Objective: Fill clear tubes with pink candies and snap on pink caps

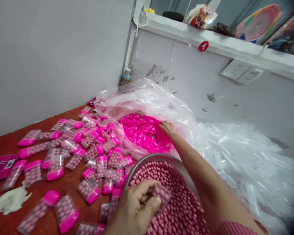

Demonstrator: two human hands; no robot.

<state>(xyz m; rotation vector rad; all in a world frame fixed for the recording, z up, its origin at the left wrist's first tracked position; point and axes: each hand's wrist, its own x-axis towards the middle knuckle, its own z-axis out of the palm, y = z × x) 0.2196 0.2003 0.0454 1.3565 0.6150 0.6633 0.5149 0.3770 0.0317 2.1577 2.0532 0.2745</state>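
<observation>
Over a metal bowl (139, 163) of pink beads (178, 192), my left hand (139, 205) pinches a small clear container (161, 197) filled with beads. No pink cap shows on that container. My right hand (168, 128) reaches to the right side of a plastic bag holding bright pink caps (147, 132); its fingers touch the caps or the bag's inner edge, and whether they hold anything is hidden. Many bead-filled containers with pink caps (74, 160) lie scattered on the red-brown table (71, 182), left of the bowl.
Clear plastic bag film (152, 94) rises around the caps. A heap of clear containers (245, 163) lies at the right. At the left are a pink packet (2, 166) and a white scrap (11, 199). A small bottle (126, 74) stands in the back corner, below a shelf (225, 42).
</observation>
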